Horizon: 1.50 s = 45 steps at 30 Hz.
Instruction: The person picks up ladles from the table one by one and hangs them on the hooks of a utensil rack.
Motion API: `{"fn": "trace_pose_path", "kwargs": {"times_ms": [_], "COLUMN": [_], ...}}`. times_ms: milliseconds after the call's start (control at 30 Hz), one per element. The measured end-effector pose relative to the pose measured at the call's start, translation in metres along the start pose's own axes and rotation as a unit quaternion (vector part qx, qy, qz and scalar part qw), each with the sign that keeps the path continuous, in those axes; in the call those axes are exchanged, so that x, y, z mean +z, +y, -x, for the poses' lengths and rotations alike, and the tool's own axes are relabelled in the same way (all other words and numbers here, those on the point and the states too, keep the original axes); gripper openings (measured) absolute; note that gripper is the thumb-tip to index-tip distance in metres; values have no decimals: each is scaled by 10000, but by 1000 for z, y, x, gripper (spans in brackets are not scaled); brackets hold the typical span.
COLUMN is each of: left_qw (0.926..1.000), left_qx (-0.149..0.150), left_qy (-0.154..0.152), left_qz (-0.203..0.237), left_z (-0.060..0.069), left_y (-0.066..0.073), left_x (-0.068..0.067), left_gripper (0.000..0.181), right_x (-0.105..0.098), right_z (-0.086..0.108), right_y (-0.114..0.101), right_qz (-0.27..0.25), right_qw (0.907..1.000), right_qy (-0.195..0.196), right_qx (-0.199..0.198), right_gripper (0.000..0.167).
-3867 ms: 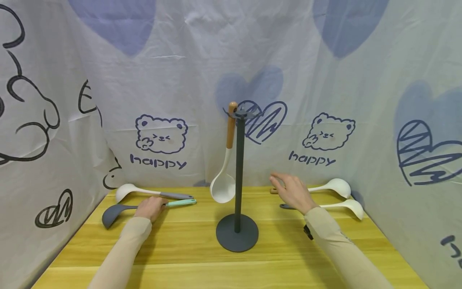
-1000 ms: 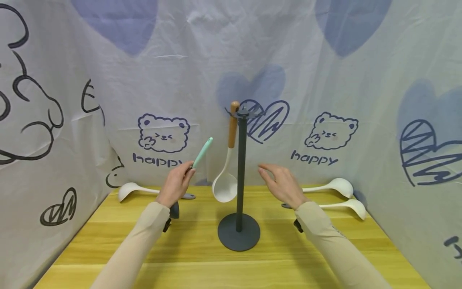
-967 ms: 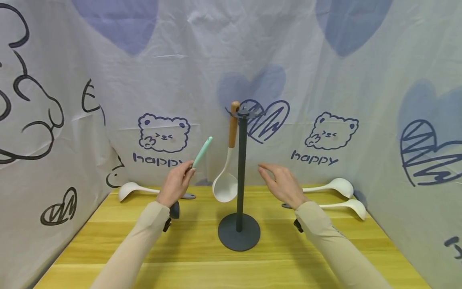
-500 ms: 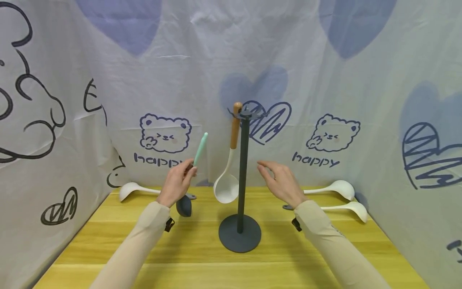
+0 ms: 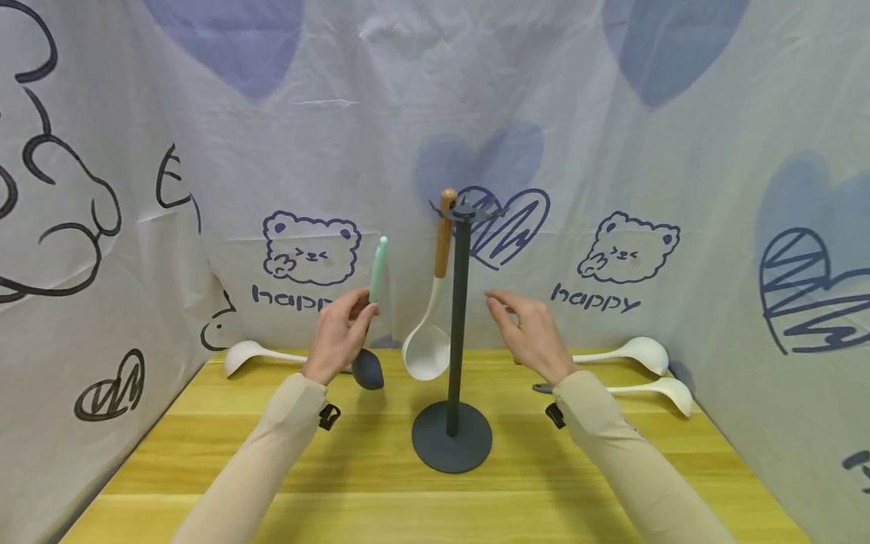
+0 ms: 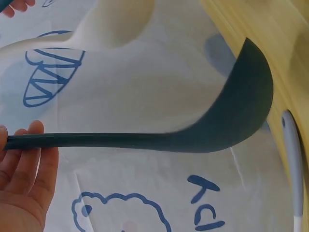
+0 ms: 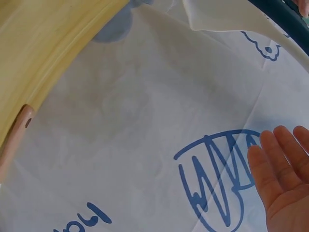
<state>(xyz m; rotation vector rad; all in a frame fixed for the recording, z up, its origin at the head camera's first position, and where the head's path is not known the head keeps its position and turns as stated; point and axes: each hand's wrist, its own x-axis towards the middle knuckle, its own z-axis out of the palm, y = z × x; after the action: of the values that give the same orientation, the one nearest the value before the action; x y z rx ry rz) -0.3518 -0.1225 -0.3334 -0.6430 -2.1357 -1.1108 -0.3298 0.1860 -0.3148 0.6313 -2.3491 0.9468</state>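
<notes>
My left hand (image 5: 337, 332) grips a dark ladle (image 6: 241, 106) with a mint-green handle, held above the table left of the stand. The ladle stands nearly upright, handle end up and bowl down. In the left wrist view its dark shaft passes between thumb and fingers. A dark grey utensil stand (image 5: 457, 325) rises in the middle, topped by a ring of hooks. From its left side hangs a white ladle (image 5: 427, 353) with a wooden handle. My right hand (image 5: 533, 332) hovers right of the pole, holding nothing, its fingers extended in the right wrist view (image 7: 285, 188).
On the wooden table (image 5: 381, 491), a white ladle with a grey handle (image 5: 242, 357) lies at the back left, behind my left hand. Two more white ladles, an upper one (image 5: 644, 355) and a lower one (image 5: 673, 394), lie at right. A printed cloth (image 5: 408, 91) surrounds the table.
My left hand has lifted the mint-handled ladle off the table and brought it toward the stand, tilting it closer to upright. My right hand has shifted slightly left and up.
</notes>
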Motion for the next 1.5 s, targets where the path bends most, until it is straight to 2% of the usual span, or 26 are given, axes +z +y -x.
{"fn": "trace_pose_path", "kwargs": {"times_ms": [300, 633, 1000, 1167, 1500], "left_qw": [9989, 9968, 9976, 9979, 9974], "left_qx": [362, 585, 430, 405, 446], "left_qy": [57, 184, 212, 145, 7], "left_qz": [282, 516, 492, 476, 559], "left_z": [-5, -18, -22, -24, -35], "left_y": [14, 33, 43, 46, 58], "left_x": [6, 2, -1, -2, -5], "left_gripper": [29, 29, 28, 29, 30], "right_x": [-4, -18, -36, -46, -53], "right_z": [-8, -28, -48, -55, -67], "right_y": [-11, -35, -59, -66, -78], "right_qz": [-339, -609, -786, -753, -313], "right_qw": [9984, 9885, 9773, 9769, 9841], "right_qy": [459, 1243, 1770, 1785, 1452], "right_qx": [-61, -604, -863, -907, -977], "right_gripper": [38, 36, 44, 41, 33]}}
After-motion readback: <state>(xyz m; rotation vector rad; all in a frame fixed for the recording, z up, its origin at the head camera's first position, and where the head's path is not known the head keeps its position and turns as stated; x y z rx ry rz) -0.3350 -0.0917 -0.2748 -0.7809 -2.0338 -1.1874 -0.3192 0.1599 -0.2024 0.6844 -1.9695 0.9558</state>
